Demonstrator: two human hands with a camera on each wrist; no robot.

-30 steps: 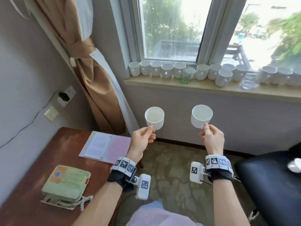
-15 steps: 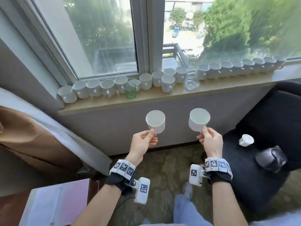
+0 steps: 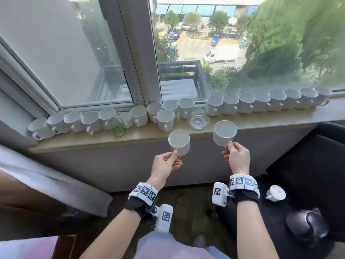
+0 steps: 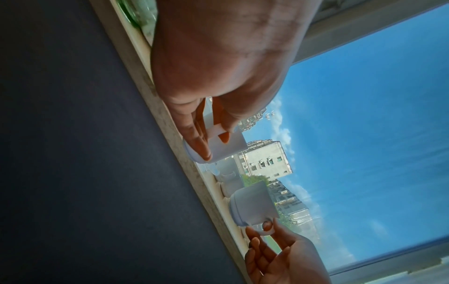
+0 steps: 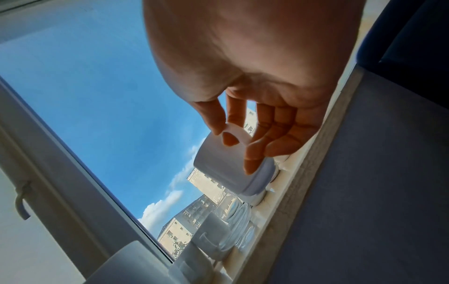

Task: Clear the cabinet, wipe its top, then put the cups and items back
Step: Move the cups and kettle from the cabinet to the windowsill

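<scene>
While held clear of the windowsill [image 3: 261, 120], two white cups catalogued at frame centre in the head view.

Item 1: left cup [image 3: 179, 142], upright, mouth up, centre of frame, just below the sill's front edge. Handle toward the viewer, pinched between thumb and curled fingers of the left hand [image 3: 165, 165]; cup body above and beyond the fingertips, hand below and nearer. Left wrist view: same cup [image 4: 218, 148] at mid-frame, handle clamped between thumb and forefinger, other fingers [image 4: 196, 138] along the cup's side.

Item 2: right cup [image 3: 225, 133], upright, right of centre, overlapping the sill's front edge in the picture and a little higher than item 1. Handle pinched by thumb and fingers of the right hand [image 3: 238, 156]; cup above and left of the knuckles. Right wrist view: cup [image 5: 228, 167] at mid-frame, handle ring gripped at thumb tip, remaining fingers [image 5: 255, 153] laid against the cup wall.

Cups apart, not touching each other.

On sill, across mid-frame: row of white cups [image 3: 261, 101], one green glass [image 3: 116, 127] left of centre, one clear glass vessel [image 3: 198, 116] between the held cups and the window.

Lower right of frame: dark chair [image 3: 308, 165] bearing a white lidded piece [image 3: 276, 193] and a dark kettle [image 3: 306, 225].
</scene>
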